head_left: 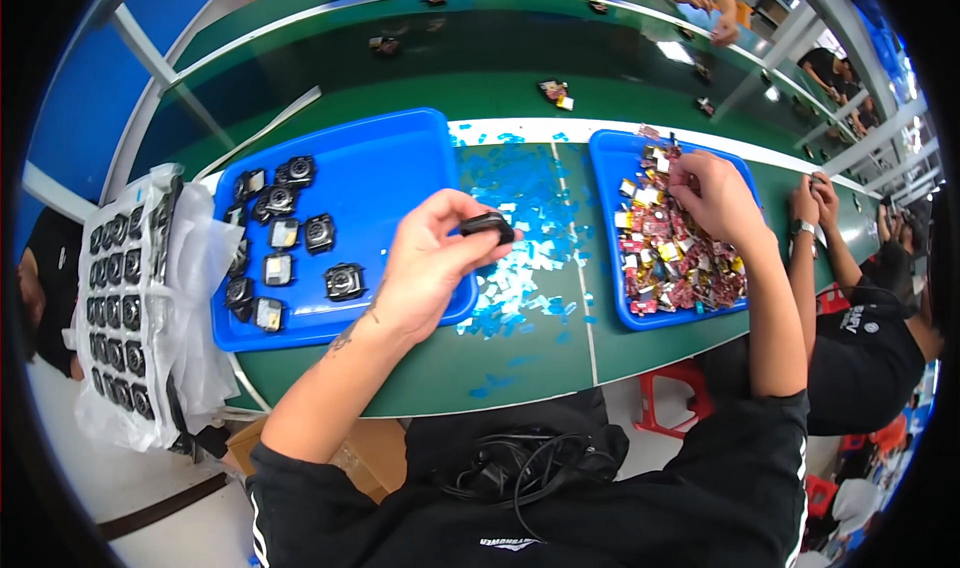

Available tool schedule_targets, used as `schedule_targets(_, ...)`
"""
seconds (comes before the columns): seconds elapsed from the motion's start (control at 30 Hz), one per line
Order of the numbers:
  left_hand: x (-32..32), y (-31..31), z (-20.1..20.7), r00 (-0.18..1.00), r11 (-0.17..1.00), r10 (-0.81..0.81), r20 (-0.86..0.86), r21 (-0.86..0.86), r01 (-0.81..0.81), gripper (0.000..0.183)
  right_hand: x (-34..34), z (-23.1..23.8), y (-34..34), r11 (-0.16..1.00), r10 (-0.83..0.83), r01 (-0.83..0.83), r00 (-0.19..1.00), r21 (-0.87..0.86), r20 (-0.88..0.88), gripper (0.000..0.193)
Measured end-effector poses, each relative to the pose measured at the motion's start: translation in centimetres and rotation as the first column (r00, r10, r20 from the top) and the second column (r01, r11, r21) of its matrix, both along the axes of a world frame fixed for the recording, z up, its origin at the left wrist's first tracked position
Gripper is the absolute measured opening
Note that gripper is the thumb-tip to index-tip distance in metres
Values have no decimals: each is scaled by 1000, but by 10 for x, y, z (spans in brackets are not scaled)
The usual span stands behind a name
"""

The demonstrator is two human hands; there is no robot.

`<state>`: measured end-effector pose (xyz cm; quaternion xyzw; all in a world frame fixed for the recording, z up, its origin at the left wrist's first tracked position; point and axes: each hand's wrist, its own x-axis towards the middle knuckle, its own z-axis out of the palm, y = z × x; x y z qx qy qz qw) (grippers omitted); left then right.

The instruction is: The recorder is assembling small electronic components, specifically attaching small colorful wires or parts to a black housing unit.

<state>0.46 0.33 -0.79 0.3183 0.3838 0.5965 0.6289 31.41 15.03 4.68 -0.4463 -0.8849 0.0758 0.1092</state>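
Observation:
My left hand point(425, 253) pinches a small black housing point(490, 228) between thumb and fingers, above the right edge of a blue tray point(390, 158). Several black watch-like housings point(344, 281) lie in that tray, some showing a pale square face. My right hand point(722, 200) reaches into a second blue tray point(612, 153) on the right. Its fingertips are drawn together over a heap of small red circuit boards with silver and yellow parts point(670, 258). Whatever these fingers hold is too small to make out.
Blue film scraps point(525, 278) litter the green bench between the trays. At the left stands a white moulded tray point(125, 308) of black housings. Beyond the bench, a green conveyor belt point(480, 68) carries scattered parts. A co-worker's hands point(815, 203) are close by on the right.

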Motion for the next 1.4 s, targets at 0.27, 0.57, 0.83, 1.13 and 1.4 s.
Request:
schedule_targets(0.27,-10,3,-1,987,996,84,-140,17,-83,28,7,-2,4,998,-22,13,986,58,168,11)
schedule_targets(0.57,-1,1,7,995,995,101,-6,-21,-102,17,0,-8,-1,990,7,-27,990,135,144,4)
schedule_targets(0.83,2,-6,10,996,995,-74,-40,-73,71,22,23,-8,-2,940,-304,108,698,-325,-648,8)
schedule_targets(1.13,8,-10,9,888,963,-5,-459,237,128,26,-35,5,-86,860,-318,-203,504,-468,-803,10)
schedule_targets(1.4,20,-12,7,784,931,-79,-616,235,279,21,-94,-17,-119,753,-298,-441,433,-489,-850,10)
